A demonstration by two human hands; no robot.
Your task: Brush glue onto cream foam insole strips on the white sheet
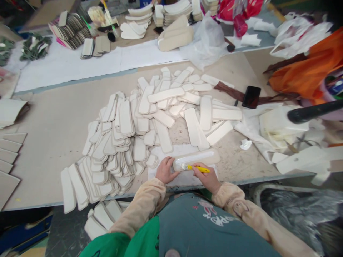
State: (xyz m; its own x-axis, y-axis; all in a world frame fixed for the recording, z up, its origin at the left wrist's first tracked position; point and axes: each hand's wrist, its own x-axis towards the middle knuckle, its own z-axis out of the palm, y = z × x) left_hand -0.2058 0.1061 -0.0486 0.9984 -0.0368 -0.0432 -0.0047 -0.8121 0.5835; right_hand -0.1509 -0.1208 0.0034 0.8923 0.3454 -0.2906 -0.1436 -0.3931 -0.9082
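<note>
My right hand [206,176] is closed around the yellow handle of a brush [198,169]. The bristles touch a long cream strip with rounded ends [197,159], near its left end, where the surface looks wet and glossy. My left hand [166,170] grips the left end of this strip between thumb and fingers. The strip lies on a white sheet [184,177] at the table's front edge. Left of and beyond my hands, a big heap of similar cream strips [125,117] spreads over the table.
At right stand a white plastic container [281,121] and a black phone [251,96], near an orange bag [308,67]. Stacked pads [177,34] and a clear plastic bag [207,39] lie at the back. Cut boards [10,150] sit at left. More strips [103,217] lie below the table edge.
</note>
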